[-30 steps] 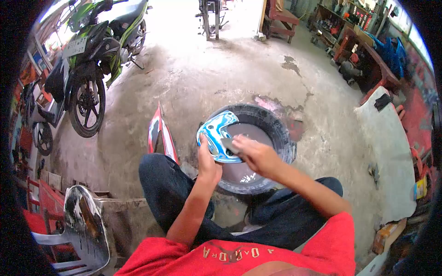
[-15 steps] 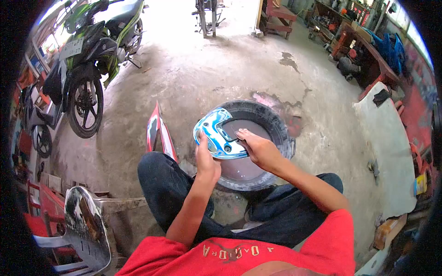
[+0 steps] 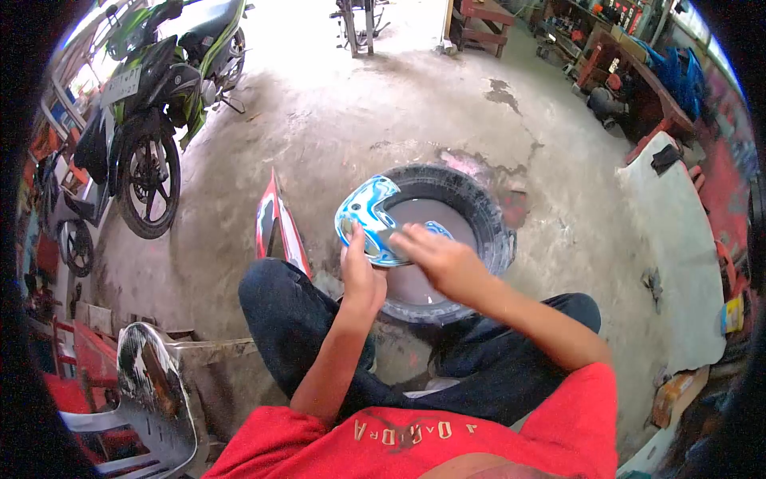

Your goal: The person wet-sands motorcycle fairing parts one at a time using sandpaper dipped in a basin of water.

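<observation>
A blue-and-white curved shell, shaped like a motorcycle helmet (image 3: 369,199), is held tilted above the left part of a black tub (image 3: 481,199) of murky grey water. My left hand (image 3: 363,275) grips its lower left side, the thumb on the outer face. The fingers of my right hand (image 3: 447,259) lie close together, pressing a dark grey piece that looks like sandpaper (image 3: 391,242) against the shell's lower right part. Under those fingers part of the piece is hidden. Another stretch of blue-and-white surface shows just beyond my right hand.
A red-and-white pointed panel (image 3: 294,239) stands on the concrete floor left of the tub. A motorbike (image 3: 152,120) is parked at upper left, a paint-stained chair (image 3: 152,375) at lower left. To the right are a pale sheet (image 3: 674,255) and a cluttered workbench (image 3: 650,84).
My right hand has shifted slightly down and flattened across the shell, its fingers further left. The shell has turned and tipped a little, and my left hand keeps hold of it.
</observation>
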Demonstrator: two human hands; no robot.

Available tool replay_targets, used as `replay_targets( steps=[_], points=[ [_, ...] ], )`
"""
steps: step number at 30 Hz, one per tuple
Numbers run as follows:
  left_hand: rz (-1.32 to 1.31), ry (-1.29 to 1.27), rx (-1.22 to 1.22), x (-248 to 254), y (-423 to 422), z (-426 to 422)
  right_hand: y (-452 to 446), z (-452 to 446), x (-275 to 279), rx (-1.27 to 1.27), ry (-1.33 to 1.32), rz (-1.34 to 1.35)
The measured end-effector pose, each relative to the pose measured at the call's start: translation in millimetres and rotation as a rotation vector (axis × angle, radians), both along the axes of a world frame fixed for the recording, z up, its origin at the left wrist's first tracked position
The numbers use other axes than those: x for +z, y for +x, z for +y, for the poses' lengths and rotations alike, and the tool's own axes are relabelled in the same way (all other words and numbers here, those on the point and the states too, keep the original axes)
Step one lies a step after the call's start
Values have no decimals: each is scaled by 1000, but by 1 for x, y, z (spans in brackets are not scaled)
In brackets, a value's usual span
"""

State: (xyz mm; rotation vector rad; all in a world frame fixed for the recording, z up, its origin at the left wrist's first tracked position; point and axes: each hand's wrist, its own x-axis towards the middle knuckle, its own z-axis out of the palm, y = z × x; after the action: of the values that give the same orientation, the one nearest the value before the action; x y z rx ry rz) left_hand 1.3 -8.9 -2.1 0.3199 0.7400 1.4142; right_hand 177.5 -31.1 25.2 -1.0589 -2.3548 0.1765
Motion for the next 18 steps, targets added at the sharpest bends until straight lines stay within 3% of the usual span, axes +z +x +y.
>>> replay_targets(
  steps=[2,5,11,14,18],
  points=[
    [9,24,12,-4,3,0,14,14,-15,-87,29,17],
    [40,-24,19,7,3,-1,-10,-10,5,94,40,100],
    [41,34,61,1,-1,-3,16,13,-25,-140,-33,40],
    [9,74,97,-1,-2,3,-8,-11,-2,14,-10,140],
    [9,34,165,-2,2,5,11,15,-19,-161,-71,118]
  ],
)
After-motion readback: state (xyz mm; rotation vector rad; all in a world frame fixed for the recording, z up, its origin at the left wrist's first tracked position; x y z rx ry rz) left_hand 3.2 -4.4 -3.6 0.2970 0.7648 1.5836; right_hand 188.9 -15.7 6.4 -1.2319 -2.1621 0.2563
